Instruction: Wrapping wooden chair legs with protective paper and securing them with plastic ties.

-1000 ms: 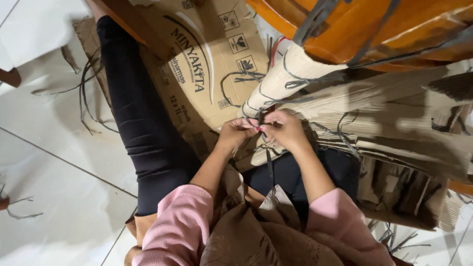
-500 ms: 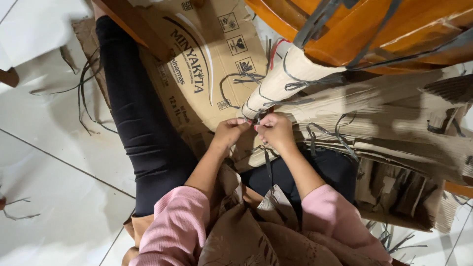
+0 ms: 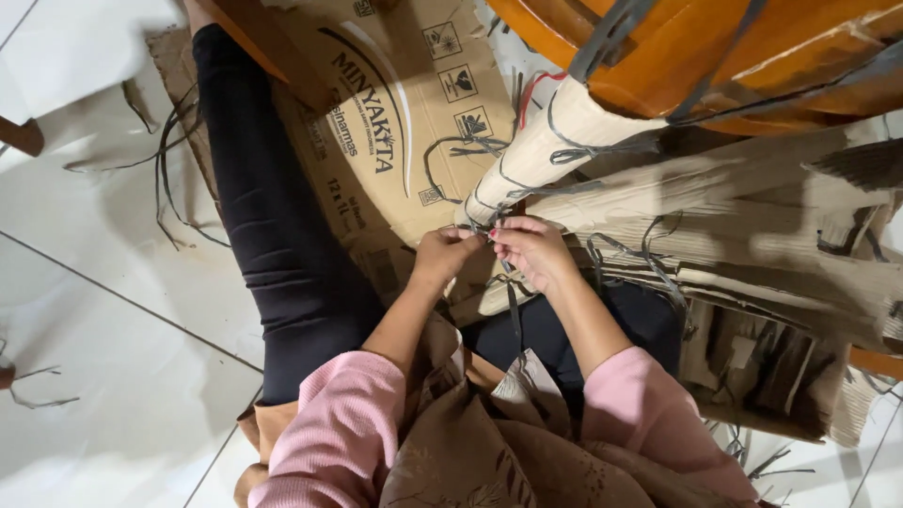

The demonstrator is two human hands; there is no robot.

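Tying in progress on paper-wrapped chair leg (image 3: 555, 141); one flattened printed carton (image 3: 395, 122) under leg, left of it; one stack of torn corrugated sheets (image 3: 752, 245) right of leg; leg carries three or four dark strap bands (image 3: 489, 193) already looped, lowest end unfinished by my judgement; left hand (image 3: 444, 256) and right hand (image 3: 529, 246) at leg's lower end, both pinching one dark strap tail (image 3: 513, 310) hanging below; several loose strap offcuts (image 3: 169, 179) far left of leg.

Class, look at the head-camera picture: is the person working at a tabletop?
No: the person sits on the white tiled floor, both hands, left hand and right hand, at a dark strap around a cardboard-wrapped leg.
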